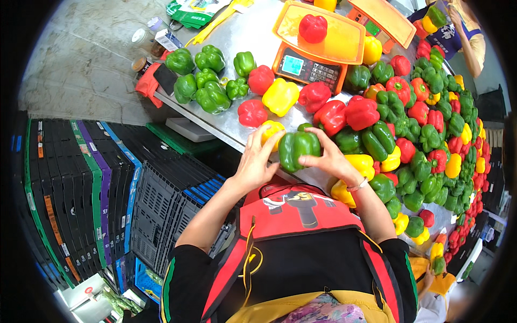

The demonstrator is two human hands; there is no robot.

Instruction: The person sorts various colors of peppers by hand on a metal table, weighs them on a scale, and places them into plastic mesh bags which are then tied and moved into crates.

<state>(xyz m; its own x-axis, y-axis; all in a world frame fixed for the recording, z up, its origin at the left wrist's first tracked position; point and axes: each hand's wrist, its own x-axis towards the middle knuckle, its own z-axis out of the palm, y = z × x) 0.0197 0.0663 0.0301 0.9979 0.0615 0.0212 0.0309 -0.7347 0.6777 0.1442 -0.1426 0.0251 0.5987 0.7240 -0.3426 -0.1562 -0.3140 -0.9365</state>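
Note:
My right hand [333, 155] grips a green bell pepper [297, 151], thumb on its near side and fingers around its far right side. Just left of it, my left hand [254, 161] has its fingers and thumb spread. Its fingertips overlap a yellow bell pepper [275, 128]; whether they touch it is hard to see. Past my hands lie a large yellow bell pepper [281, 97] and red bell peppers [252, 113]. An orange digital scale [278, 60] with a lit display stands beyond, one red bell pepper [313, 28] on its pan.
Several green peppers [212, 97] sit on the metal table [194, 117] at left, near a dark phone [164, 76] and jars [141, 36]. A large mixed pepper pile [428, 137] spreads right. Stacked crates [157, 210] stand lower left. Two people's hands [456, 20] [429, 278] hold peppers.

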